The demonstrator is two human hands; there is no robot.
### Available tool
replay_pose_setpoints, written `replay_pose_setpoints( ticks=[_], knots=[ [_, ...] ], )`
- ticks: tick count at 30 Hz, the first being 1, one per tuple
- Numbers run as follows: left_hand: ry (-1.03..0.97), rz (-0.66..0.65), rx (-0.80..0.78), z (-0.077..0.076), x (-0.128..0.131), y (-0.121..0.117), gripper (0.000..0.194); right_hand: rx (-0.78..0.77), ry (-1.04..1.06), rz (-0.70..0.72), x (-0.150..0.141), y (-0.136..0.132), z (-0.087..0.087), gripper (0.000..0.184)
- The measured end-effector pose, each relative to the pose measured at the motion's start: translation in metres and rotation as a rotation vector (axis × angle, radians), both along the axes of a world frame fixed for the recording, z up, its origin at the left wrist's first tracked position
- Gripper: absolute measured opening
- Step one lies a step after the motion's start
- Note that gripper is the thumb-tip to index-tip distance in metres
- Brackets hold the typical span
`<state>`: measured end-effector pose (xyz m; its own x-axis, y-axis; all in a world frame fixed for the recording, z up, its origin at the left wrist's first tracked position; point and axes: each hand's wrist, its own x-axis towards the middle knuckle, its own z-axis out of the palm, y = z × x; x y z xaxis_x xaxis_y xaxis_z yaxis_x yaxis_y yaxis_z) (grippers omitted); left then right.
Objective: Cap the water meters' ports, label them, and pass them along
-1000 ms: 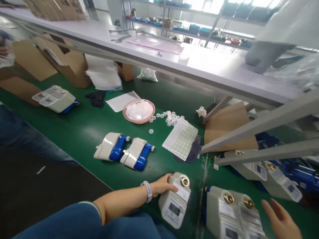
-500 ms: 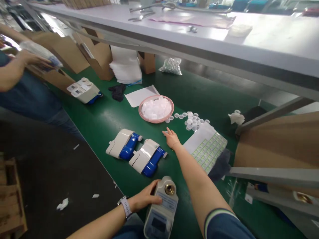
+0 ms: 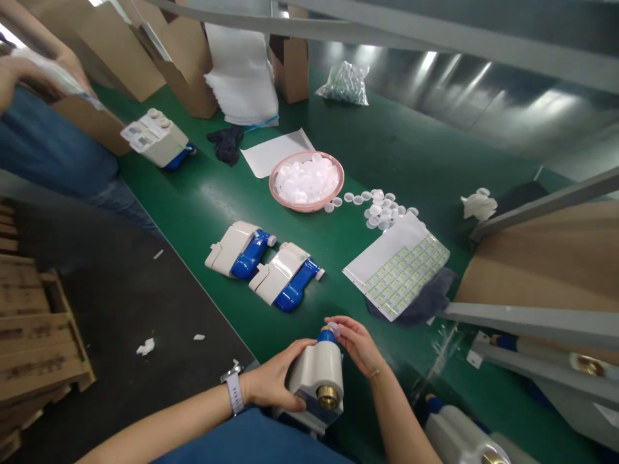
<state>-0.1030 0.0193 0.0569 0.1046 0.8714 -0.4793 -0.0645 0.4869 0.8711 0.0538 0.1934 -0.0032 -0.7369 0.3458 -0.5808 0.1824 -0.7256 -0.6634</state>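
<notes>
My left hand [image 3: 271, 381] grips a white water meter [image 3: 316, 377] with a blue body and a brass port, held over the near edge of the green belt [image 3: 203, 206]. My right hand [image 3: 352, 340] pinches a small white cap at the meter's blue end. Two more white-and-blue meters [image 3: 264, 269] lie side by side on the belt beyond. A pink bowl of white caps [image 3: 306, 182] stands farther back, with loose caps [image 3: 382, 207] to its right.
A sheet of labels [image 3: 399, 265] lies on a dark cloth right of the meters. Another person [image 3: 43, 142] stands at the left by cardboard boxes [image 3: 159, 51] and a further meter [image 3: 155, 136]. Grey frame bars [image 3: 532, 319] and more meters [image 3: 464, 438] are at the right.
My right hand came back from the loose caps to the meter's blue end with a cap. My left hand turned the meter so its brass port faces me. The view tilted down.
</notes>
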Motion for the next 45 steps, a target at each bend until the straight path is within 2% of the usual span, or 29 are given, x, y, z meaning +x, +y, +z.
replay_pose_setpoints(
  ticks=[2, 4, 13, 15, 18, 20, 22, 24, 27, 28, 30, 33, 36, 39, 42, 45],
  knots=[
    [0.004, -0.012, 0.001, 0.002, 0.000, -0.001, 0.097, -0.091, -0.008, -0.131, 0.004, -0.018, -0.001, 0.035],
    [-0.023, -0.011, 0.001, 0.002, -0.002, 0.000, 0.094, -0.115, -0.037, -0.207, -0.001, -0.026, -0.003, 0.036],
    [-0.176, -0.050, 0.036, -0.010, -0.028, 0.009, 0.090, -0.123, -0.183, -0.214, -0.020, -0.034, -0.010, 0.036],
    [-0.216, -0.070, 0.038, -0.013, -0.035, 0.010, 0.091, -0.051, -0.244, -0.175, -0.024, -0.035, -0.011, 0.037],
    [-0.271, -0.064, 0.024, -0.020, -0.041, 0.014, 0.091, 0.208, -0.358, -0.005, -0.030, -0.031, -0.011, 0.041],
    [-0.279, -0.045, 0.000, -0.026, -0.041, 0.019, 0.090, 0.358, -0.427, 0.084, -0.035, -0.019, -0.007, 0.037],
    [-0.272, -0.029, -0.030, -0.032, -0.040, 0.026, 0.088, 0.473, -0.490, 0.114, -0.040, 0.004, 0.000, 0.024],
    [-0.279, -0.013, -0.062, -0.035, -0.039, 0.033, 0.085, 0.600, -0.560, 0.113, -0.048, 0.042, 0.009, 0.016],
    [-0.303, 0.009, -0.093, -0.036, -0.037, 0.040, 0.085, 0.857, -0.643, 0.019, -0.072, 0.118, 0.018, 0.027],
    [-0.311, 0.011, -0.101, -0.036, -0.037, 0.041, 0.087, 1.026, -0.664, -0.025, -0.084, 0.144, 0.017, 0.032],
    [-0.314, 0.013, -0.119, -0.035, -0.039, 0.042, 0.091, 1.267, -0.692, 0.015, -0.110, 0.191, 0.009, 0.039],
    [-0.319, 0.002, -0.137, -0.036, -0.042, 0.042, 0.094, 1.376, -0.816, 0.098, -0.142, 0.233, -0.014, 0.044],
    [-0.314, -0.010, -0.140, -0.036, -0.046, 0.042, 0.094, 1.418, -0.893, 0.080, -0.154, 0.242, -0.032, 0.031],
    [-0.315, -0.020, -0.139, -0.037, -0.048, 0.043, 0.096, 1.448, -0.871, 0.049, -0.148, 0.233, -0.034, 0.023],
    [-0.322, -0.016, -0.118, -0.039, -0.048, 0.042, 0.096, 1.449, -0.823, -0.040, -0.131, 0.217, -0.024, 0.024],
    [-0.284, -0.017, -0.093, -0.043, -0.046, 0.040, 0.095, 1.405, -0.848, -0.124, -0.106, 0.190, 0.002, 0.023]
  ],
)
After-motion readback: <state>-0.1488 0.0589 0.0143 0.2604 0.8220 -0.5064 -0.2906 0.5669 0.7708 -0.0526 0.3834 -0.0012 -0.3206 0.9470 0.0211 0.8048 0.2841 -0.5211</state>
